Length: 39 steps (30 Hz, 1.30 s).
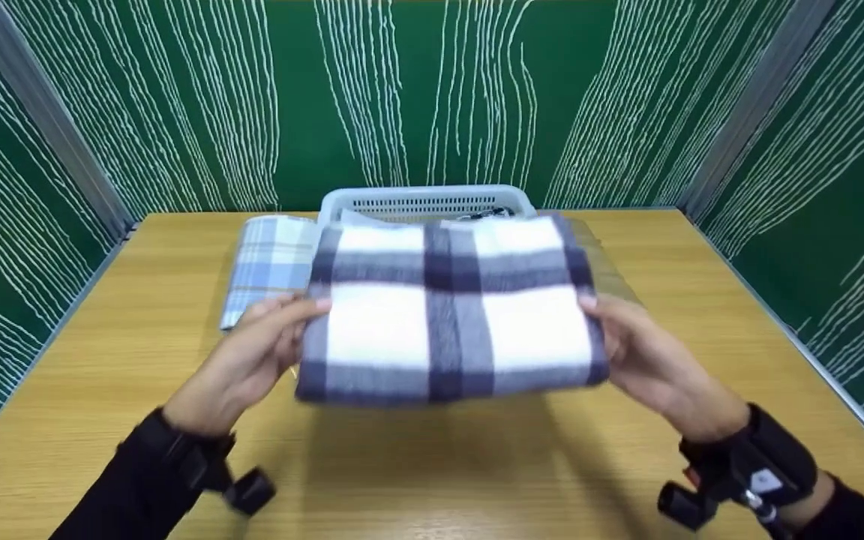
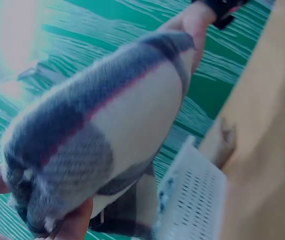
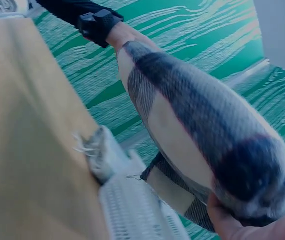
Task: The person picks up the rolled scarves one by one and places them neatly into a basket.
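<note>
Between both hands, raised above the table, is a folded plaid scarf [image 1: 402, 330] in white, grey and dark purple. My left hand [image 1: 252, 352] grips its left edge, thumb on the near face and fingers behind. At the opposite edge my right hand [image 1: 649, 360] holds on in the same way. In the left wrist view the thick folded scarf [image 2: 127, 105] spans from one hand to the other, with a loose flap hanging under it. The right wrist view shows that scarf [image 3: 197, 120] pinched at its rounded end. It hides part of the basket in the head view.
Behind the scarf stands a white perforated basket [image 1: 428, 195] with some dark-patterned items inside. A folded blue plaid cloth [image 1: 271, 255] lies left of it, and a tan cloth [image 1: 604, 262] lies at right. Green walls enclose the wooden table [image 1: 177, 255].
</note>
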Each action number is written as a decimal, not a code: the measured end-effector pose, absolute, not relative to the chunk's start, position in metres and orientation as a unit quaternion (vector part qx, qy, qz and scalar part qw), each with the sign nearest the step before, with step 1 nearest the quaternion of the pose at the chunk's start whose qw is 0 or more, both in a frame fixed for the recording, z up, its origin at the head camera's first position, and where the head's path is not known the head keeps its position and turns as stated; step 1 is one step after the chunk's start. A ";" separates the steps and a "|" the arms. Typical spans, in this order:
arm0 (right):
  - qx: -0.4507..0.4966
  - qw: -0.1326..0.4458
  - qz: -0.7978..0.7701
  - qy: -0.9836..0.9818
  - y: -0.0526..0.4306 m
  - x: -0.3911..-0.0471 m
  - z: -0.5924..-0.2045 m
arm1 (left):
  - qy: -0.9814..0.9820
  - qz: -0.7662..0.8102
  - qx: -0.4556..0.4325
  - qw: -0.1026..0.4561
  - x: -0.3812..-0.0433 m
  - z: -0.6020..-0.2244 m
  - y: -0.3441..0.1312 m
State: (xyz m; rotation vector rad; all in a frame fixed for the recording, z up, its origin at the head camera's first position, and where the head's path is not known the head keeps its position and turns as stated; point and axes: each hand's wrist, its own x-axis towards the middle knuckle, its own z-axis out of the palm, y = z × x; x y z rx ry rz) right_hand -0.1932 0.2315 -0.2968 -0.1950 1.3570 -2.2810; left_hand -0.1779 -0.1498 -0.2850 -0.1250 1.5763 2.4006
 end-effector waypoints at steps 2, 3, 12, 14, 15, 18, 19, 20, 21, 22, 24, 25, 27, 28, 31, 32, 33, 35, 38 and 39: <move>-0.051 0.203 -0.854 0.477 0.231 -0.202 -0.290 | 0.530 0.839 -0.035 0.117 -0.189 -0.278 -0.144; -0.039 0.189 -0.863 0.466 0.231 -0.206 -0.287 | 0.523 0.845 -0.028 0.110 -0.194 -0.275 -0.141; 0.036 0.136 -0.924 0.355 0.217 -0.261 -0.270 | 0.486 0.871 -0.011 0.068 -0.238 -0.271 -0.126; 0.047 0.130 -0.927 0.350 0.214 -0.272 -0.268 | 0.484 0.873 -0.009 0.065 -0.248 -0.272 -0.125; 0.049 0.129 -0.925 0.353 0.213 -0.277 -0.267 | 0.482 0.874 -0.008 0.063 -0.252 -0.272 -0.124; 0.045 0.125 -0.919 0.371 0.209 -0.294 -0.265 | 0.479 0.876 -0.014 0.055 -0.267 -0.272 -0.125; 0.042 0.123 -0.917 0.377 0.207 -0.300 -0.265 | 0.478 0.877 -0.018 0.053 -0.272 -0.272 -0.125; 0.037 0.120 -0.914 0.387 0.206 -0.306 -0.266 | 0.478 0.877 -0.023 0.050 -0.277 -0.273 -0.125; 0.030 0.116 -0.911 0.395 0.204 -0.313 -0.267 | 0.479 0.876 -0.029 0.049 -0.282 -0.273 -0.125; 0.026 0.111 -0.908 0.403 0.203 -0.319 -0.268 | 0.484 0.873 -0.036 0.048 -0.287 -0.274 -0.126; 0.023 0.101 -0.903 0.418 0.200 -0.331 -0.272 | 0.492 0.868 -0.046 0.049 -0.297 -0.277 -0.126; 0.023 0.096 -0.898 0.428 0.199 -0.336 -0.275 | 0.497 0.865 -0.052 0.050 -0.301 -0.280 -0.126; 0.027 0.089 -0.892 0.443 0.197 -0.345 -0.279 | 0.504 0.860 -0.064 0.054 -0.309 -0.284 -0.127; 0.029 0.090 -0.889 0.448 0.196 -0.349 -0.282 | 0.507 0.857 -0.069 0.055 -0.312 -0.287 -0.127; 0.039 0.089 -0.879 0.468 0.194 -0.358 -0.290 | 0.511 0.853 -0.085 0.062 -0.320 -0.295 -0.128; 0.043 0.089 -0.875 0.474 0.194 -0.361 -0.292 | 0.512 0.852 -0.090 0.064 -0.323 -0.297 -0.129; 0.047 0.090 -0.871 0.481 0.193 -0.363 -0.294 | 0.515 0.850 -0.095 0.066 -0.325 -0.299 -0.129; 0.055 0.092 -0.862 0.496 0.193 -0.368 -0.298 | 0.520 0.845 -0.102 0.070 -0.330 -0.302 -0.129; 0.069 0.101 -0.849 0.514 0.193 -0.374 -0.303 | 0.528 0.839 -0.106 0.074 -0.337 -0.306 -0.129; 0.072 0.104 -0.845 0.519 0.193 -0.375 -0.304 | 0.531 0.837 -0.107 0.076 -0.339 -0.307 -0.129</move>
